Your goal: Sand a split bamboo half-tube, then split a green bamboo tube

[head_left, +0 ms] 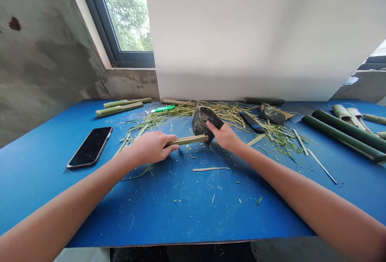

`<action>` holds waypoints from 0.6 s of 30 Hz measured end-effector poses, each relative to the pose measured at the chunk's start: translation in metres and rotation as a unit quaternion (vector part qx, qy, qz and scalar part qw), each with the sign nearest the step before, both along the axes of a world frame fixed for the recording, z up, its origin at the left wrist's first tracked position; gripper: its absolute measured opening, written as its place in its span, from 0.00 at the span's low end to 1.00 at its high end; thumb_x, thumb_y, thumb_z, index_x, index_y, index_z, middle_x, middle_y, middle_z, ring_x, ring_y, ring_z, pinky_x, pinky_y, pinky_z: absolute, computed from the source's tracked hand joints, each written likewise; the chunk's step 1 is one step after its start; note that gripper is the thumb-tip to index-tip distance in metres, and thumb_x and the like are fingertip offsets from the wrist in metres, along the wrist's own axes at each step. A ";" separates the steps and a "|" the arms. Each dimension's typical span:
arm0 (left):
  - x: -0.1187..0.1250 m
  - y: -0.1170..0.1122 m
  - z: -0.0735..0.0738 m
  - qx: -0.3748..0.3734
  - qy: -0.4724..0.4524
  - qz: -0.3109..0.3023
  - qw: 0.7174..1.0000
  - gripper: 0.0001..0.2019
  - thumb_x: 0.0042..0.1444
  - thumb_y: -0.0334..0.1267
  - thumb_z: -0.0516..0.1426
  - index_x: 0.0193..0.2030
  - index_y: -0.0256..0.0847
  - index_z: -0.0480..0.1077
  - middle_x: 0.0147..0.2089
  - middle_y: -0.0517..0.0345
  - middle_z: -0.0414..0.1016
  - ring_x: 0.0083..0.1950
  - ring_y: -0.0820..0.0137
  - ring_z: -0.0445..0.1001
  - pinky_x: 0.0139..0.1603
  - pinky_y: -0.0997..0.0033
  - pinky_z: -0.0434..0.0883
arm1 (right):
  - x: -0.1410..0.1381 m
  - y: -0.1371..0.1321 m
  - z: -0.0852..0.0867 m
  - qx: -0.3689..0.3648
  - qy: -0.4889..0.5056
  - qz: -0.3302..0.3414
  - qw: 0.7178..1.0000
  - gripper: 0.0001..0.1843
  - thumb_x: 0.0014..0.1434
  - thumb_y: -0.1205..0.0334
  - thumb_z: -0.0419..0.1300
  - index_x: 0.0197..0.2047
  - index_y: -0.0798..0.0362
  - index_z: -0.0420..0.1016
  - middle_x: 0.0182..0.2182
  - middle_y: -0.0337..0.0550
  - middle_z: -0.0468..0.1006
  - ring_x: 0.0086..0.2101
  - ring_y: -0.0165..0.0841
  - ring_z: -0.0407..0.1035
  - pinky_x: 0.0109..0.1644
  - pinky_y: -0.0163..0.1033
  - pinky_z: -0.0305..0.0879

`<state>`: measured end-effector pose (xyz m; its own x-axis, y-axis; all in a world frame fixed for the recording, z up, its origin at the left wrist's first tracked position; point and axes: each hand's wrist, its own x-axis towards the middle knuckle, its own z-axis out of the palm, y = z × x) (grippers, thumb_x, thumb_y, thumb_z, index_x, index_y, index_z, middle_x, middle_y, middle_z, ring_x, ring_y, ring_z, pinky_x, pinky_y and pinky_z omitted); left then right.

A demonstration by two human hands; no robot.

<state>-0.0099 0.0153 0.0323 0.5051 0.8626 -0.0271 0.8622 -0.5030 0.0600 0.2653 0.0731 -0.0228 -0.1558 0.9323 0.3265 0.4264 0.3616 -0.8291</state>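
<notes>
Mid-frame, left hand [152,147] fist-grips a pale split bamboo strip [188,140]; right hand [224,135] clasps a dark rough stone [202,119] against it.

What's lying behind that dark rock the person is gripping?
Thin bamboo shavings are strewn behind the dark rock, with a white board beyond. The rock and the right hand hide the table right behind and under it.

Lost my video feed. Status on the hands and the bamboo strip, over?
Left hand gripping bamboo strip. Right hand clamped on dark stone, strip end meets it. Bamboo shavings and phone nearby, nothing blocking.
</notes>
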 end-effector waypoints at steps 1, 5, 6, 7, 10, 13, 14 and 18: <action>0.000 0.000 0.001 0.000 0.000 -0.004 1.000 0.23 0.67 0.57 0.46 0.53 0.50 0.76 0.37 0.50 0.81 0.36 0.61 0.76 0.35 0.66 0.66 | 0.000 -0.001 0.001 -0.002 -0.009 0.003 1.000 0.27 0.59 0.34 0.57 0.35 0.52 0.74 0.28 0.41 0.73 0.36 0.40 0.67 0.41 0.43 0.68; -0.007 0.007 0.007 -0.075 -0.046 -0.004 0.996 0.25 0.66 0.58 0.45 0.50 0.47 0.77 0.35 0.52 0.80 0.34 0.63 0.75 0.33 0.67 0.65 | -0.003 -0.002 0.001 -0.020 -0.010 0.023 0.999 0.29 0.58 0.31 0.57 0.33 0.51 0.73 0.26 0.40 0.70 0.33 0.38 0.64 0.37 0.42 0.64; -0.009 0.009 0.010 -0.104 -0.065 0.000 0.992 0.26 0.66 0.59 0.45 0.47 0.46 0.77 0.35 0.53 0.79 0.33 0.64 0.74 0.33 0.67 0.64 | -0.003 -0.002 0.001 -0.019 -0.003 0.026 0.999 0.29 0.58 0.30 0.56 0.33 0.51 0.72 0.25 0.40 0.69 0.32 0.38 0.64 0.36 0.41 0.63; -0.010 0.010 0.012 -0.128 -0.081 0.007 0.989 0.27 0.66 0.60 0.44 0.44 0.44 0.77 0.34 0.54 0.79 0.33 0.65 0.73 0.32 0.68 0.63 | -0.004 -0.001 0.001 -0.017 0.002 0.027 0.999 0.30 0.59 0.30 0.55 0.32 0.51 0.71 0.25 0.40 0.68 0.31 0.37 0.63 0.35 0.41 0.62; -0.012 0.012 0.017 -0.161 -0.100 0.033 0.981 0.28 0.65 0.61 0.44 0.39 0.42 0.75 0.33 0.55 0.78 0.32 0.66 0.72 0.31 0.69 0.63 | -0.004 -0.001 0.001 -0.001 -0.025 0.016 1.000 0.31 0.60 0.28 0.51 0.27 0.50 0.66 0.22 0.39 0.64 0.27 0.34 0.58 0.31 0.40 0.56; -0.012 0.013 0.013 -0.149 -0.097 0.043 0.983 0.27 0.66 0.61 0.44 0.40 0.43 0.74 0.36 0.55 0.79 0.35 0.65 0.74 0.32 0.69 0.64 | -0.003 -0.005 0.003 0.044 -0.095 0.006 0.994 0.31 0.65 0.31 0.47 0.25 0.49 0.59 0.20 0.37 0.62 0.25 0.32 0.53 0.30 0.39 0.49; -0.012 0.014 0.010 -0.123 -0.090 0.049 0.987 0.27 0.67 0.60 0.43 0.42 0.43 0.74 0.37 0.54 0.80 0.36 0.64 0.75 0.33 0.68 0.64 | -0.003 -0.007 0.004 0.064 -0.117 0.007 0.991 0.30 0.66 0.33 0.45 0.25 0.48 0.59 0.20 0.36 0.62 0.24 0.31 0.53 0.30 0.39 0.48; -0.005 0.013 -0.004 0.036 -0.033 0.099 0.994 0.24 0.70 0.55 0.42 0.52 0.43 0.73 0.41 0.49 0.82 0.41 0.57 0.79 0.37 0.64 0.66 | -0.008 -0.017 0.009 0.114 -0.179 0.007 0.977 0.26 0.71 0.41 0.43 0.28 0.48 0.61 0.21 0.37 0.65 0.23 0.32 0.55 0.31 0.39 0.48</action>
